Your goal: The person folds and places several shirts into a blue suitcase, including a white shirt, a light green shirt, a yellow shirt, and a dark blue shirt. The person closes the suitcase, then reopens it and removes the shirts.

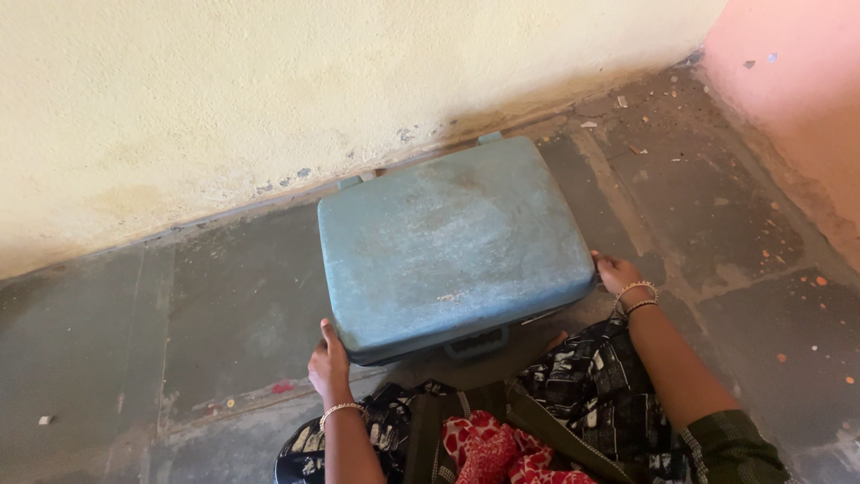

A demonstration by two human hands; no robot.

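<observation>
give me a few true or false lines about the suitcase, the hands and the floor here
1. A blue-grey hard suitcase lies flat on the floor close to the wall. True.
2. The suitcase lid stands wide open. False: the lid is closed.
3. The left hand is at the near left corner of the suitcase. True.
4. The right hand rests in the person's lap. False: it is at the right edge of the suitcase.
5. Both wrists are bare. False: each wrist carries bangles.
6. The dark handle is on the side of the suitcase facing the person. True.
</observation>
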